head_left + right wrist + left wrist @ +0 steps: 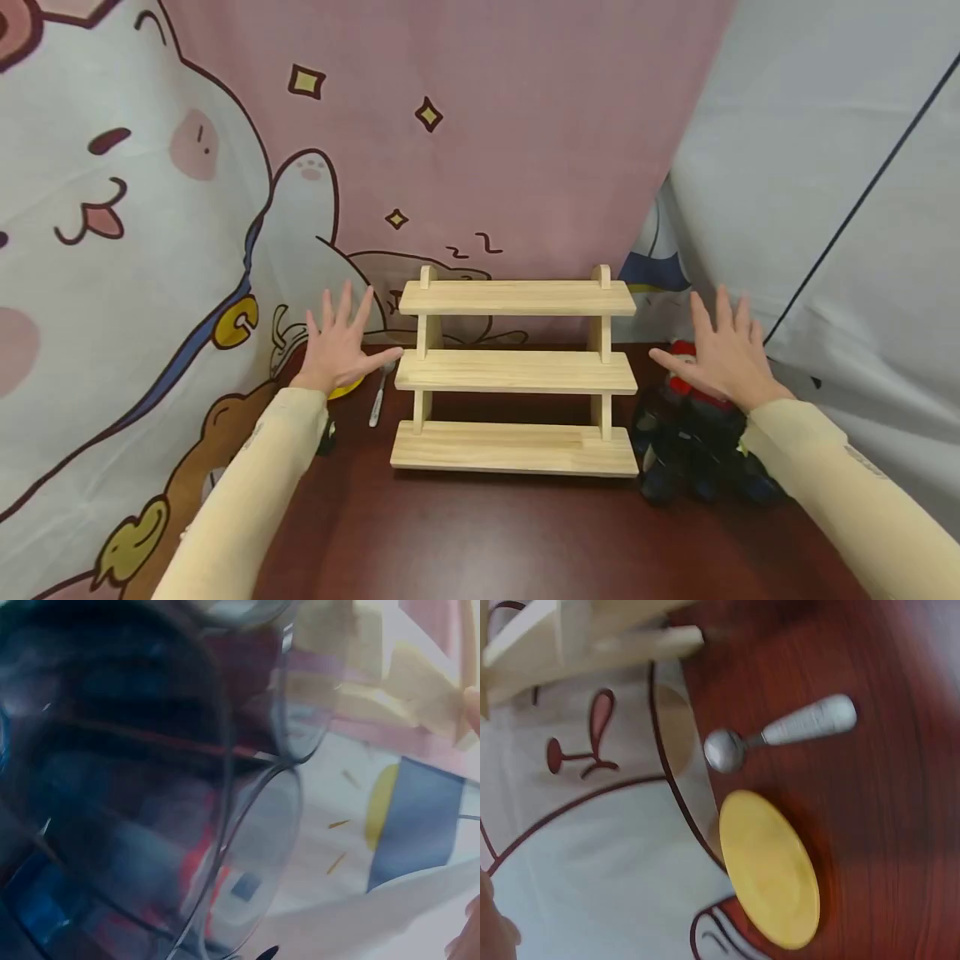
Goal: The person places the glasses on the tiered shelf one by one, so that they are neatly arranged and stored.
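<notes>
A three-tier light wooden shelf [516, 372] stands on the dark red-brown table [480, 533], against the printed cloth. Left of it, the left hand [337, 350] is spread in the air with nothing in it, above a yellow dish [770, 870] and a spoon with a white handle [810, 724]. To the shelf's right, the right hand [723, 354] is also raised with fingers spread and holds nothing. Below and behind that hand is a cluster of dark, see-through glassware [678, 446], large in the right wrist view; a red item [682, 348] shows partly behind the fingers.
A pink and white cloth [525, 142] with cartoon animals hangs behind and along the left side. On the right hangs a pale cloth [847, 208] crossed by a dark line. A small dark item [327, 437] sits by the left sleeve.
</notes>
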A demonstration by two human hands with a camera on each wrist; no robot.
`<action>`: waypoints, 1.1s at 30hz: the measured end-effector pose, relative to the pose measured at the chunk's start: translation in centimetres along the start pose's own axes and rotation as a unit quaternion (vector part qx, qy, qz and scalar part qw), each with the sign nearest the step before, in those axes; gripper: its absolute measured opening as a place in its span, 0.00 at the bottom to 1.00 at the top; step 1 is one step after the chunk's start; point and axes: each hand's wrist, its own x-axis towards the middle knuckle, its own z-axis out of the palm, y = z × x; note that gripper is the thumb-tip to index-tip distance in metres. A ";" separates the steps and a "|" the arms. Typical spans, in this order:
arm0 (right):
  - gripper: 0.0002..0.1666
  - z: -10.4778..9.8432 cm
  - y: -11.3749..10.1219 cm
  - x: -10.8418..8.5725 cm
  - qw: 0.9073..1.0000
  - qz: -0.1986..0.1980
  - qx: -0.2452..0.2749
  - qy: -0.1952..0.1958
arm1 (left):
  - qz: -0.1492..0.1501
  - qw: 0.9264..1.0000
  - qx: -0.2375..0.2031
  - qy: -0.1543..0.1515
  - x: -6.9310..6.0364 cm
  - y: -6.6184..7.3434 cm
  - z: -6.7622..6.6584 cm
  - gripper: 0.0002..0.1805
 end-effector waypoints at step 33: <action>0.60 -0.3 5.8 -16.1 0.988 0.094 0.121 0.022 | -0.119 0.905 -0.395 -0.104 -3.3 4.4 6.3 0.50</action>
